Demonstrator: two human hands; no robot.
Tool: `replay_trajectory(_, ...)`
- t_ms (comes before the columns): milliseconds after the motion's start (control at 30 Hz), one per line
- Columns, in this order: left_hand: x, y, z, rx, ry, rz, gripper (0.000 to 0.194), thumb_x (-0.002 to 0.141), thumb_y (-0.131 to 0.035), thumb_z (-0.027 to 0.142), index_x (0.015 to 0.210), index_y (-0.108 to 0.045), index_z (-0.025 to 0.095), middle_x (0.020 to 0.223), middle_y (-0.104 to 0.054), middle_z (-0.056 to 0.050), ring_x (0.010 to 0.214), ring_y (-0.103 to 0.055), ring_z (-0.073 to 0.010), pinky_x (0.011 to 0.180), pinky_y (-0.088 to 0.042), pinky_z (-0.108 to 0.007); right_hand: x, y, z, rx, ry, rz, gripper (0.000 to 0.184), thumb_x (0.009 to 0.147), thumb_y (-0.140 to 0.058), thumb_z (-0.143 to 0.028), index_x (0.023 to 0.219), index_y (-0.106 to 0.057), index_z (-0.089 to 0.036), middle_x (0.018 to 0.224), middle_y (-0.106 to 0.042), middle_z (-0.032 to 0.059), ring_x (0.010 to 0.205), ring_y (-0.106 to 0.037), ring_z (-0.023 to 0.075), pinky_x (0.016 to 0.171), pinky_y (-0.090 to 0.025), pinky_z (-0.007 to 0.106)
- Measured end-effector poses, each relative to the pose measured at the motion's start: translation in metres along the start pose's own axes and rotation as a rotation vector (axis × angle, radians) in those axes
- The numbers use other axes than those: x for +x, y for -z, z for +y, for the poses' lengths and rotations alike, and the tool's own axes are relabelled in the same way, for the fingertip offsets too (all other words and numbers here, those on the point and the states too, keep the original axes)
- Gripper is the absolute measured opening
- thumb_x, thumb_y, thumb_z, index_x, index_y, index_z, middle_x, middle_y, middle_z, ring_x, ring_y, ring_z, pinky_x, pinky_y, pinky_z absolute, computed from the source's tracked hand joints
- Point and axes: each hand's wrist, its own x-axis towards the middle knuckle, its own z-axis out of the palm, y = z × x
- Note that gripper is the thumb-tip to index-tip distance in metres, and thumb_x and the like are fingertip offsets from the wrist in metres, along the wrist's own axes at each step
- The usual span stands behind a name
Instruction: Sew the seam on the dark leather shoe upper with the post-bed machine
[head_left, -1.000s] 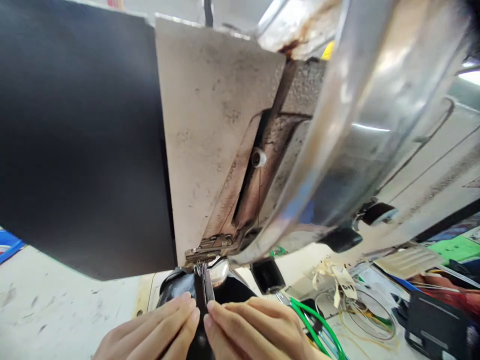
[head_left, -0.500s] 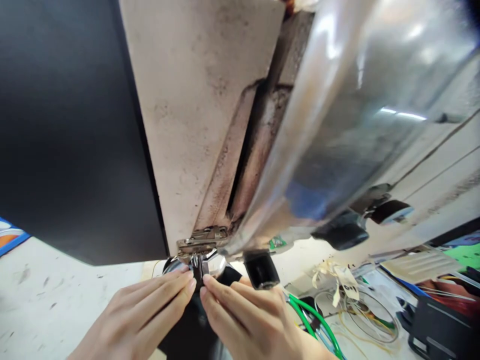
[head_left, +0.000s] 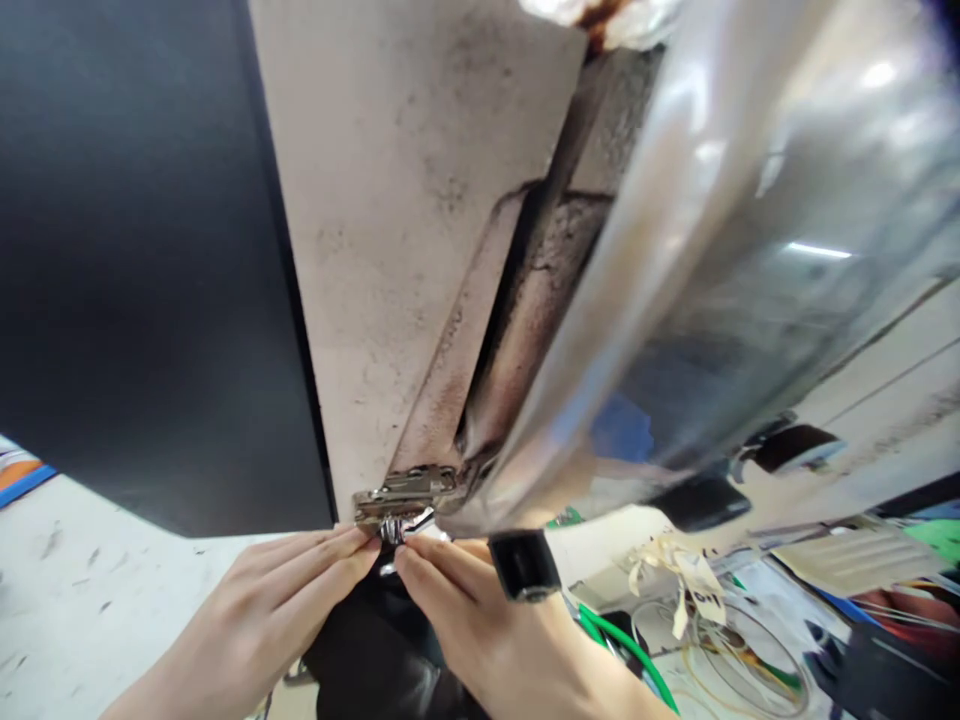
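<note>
Seen from very close below, a worn sewing machine head (head_left: 420,250) fills the upper frame, with its metal presser foot (head_left: 405,500) at the bottom. My left hand (head_left: 292,600) and my right hand (head_left: 480,620) meet just under that foot, fingertips pinched together on a dark piece of material (head_left: 375,650) that runs down between them. The fingertips touch the shiny metal part at the foot. A black knob (head_left: 523,565) sticks out just right of my right hand.
A big black panel (head_left: 142,250) stands at the left. A shiny curved metal cover (head_left: 735,250) takes the right. The white scuffed table (head_left: 75,580) lies lower left. Green cable (head_left: 622,650), clear wire loops (head_left: 742,670) and paper tags (head_left: 675,580) clutter the lower right.
Both hands have moved up with the dark material until their fingertips reach the presser foot. The view has shifted closer under the machine head.
</note>
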Motion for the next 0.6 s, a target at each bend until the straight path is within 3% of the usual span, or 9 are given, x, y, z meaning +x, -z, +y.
replay_trajectory(100, 0.005, -0.003, -0.006, -0.019, -0.02, -0.069, 0.024, 0.106, -0.036, 0.021, 0.108, -0.059, 0.016, 0.1, -0.075, -0.005, 0.088, -0.074, -0.0124, 0.079, -0.057, -0.013, 0.0, 0.0, -0.001, -0.102, 0.002, -0.087, 0.017, 0.067, -0.067, -0.003, 0.075, -0.064, -0.018, 0.072, -0.071, -0.0021, 0.054, -0.062, 0.0146, 0.038, -0.037, 0.031)
replay_trajectory(233, 0.003, -0.006, -0.008, -0.064, 0.01, -0.086, 0.021, 0.106, -0.037, 0.019, 0.113, -0.056, 0.017, 0.1, -0.074, -0.005, 0.088, -0.073, -0.0121, 0.08, -0.058, -0.015, -0.003, 0.008, -0.006, -0.158, -0.027, -0.217, 0.023, 0.07, -0.072, -0.007, 0.09, -0.068, -0.017, 0.101, -0.076, 0.003, 0.074, -0.07, 0.0182, 0.049, -0.046, 0.031)
replay_trajectory(333, 0.002, -0.007, -0.007, -0.049, 0.012, -0.094, 0.023, 0.106, -0.035, 0.02, 0.114, -0.056, 0.017, 0.101, -0.074, -0.006, 0.089, -0.073, -0.0141, 0.08, -0.059, -0.018, -0.004, 0.009, -0.008, -0.126, -0.071, -0.191, 0.023, 0.076, -0.069, -0.008, 0.097, -0.068, -0.016, 0.097, -0.077, 0.0019, 0.077, -0.072, 0.0194, 0.054, -0.049, 0.033)
replay_trajectory(467, 0.003, -0.005, -0.006, -0.029, -0.021, -0.07, 0.02, 0.105, -0.039, 0.019, 0.11, -0.058, 0.014, 0.102, -0.074, -0.009, 0.091, -0.073, -0.0157, 0.081, -0.059, -0.019, -0.006, 0.0, -0.006, -0.041, -0.17, -0.051, 0.016, 0.087, -0.063, -0.014, 0.103, -0.066, -0.017, 0.095, -0.077, 0.001, 0.078, -0.073, 0.0174, 0.064, -0.053, 0.029)
replay_trajectory(600, 0.003, -0.005, -0.006, -0.023, -0.053, -0.076, 0.024, 0.104, -0.039, 0.017, 0.118, -0.058, 0.013, 0.108, -0.074, -0.01, 0.101, -0.072, -0.0166, 0.091, -0.058, -0.022, -0.007, -0.004, -0.005, 0.04, -0.199, -0.058, 0.01, 0.093, -0.059, -0.019, 0.097, -0.068, -0.019, 0.091, -0.077, 0.0028, 0.08, -0.074, 0.0163, 0.075, -0.055, 0.024)
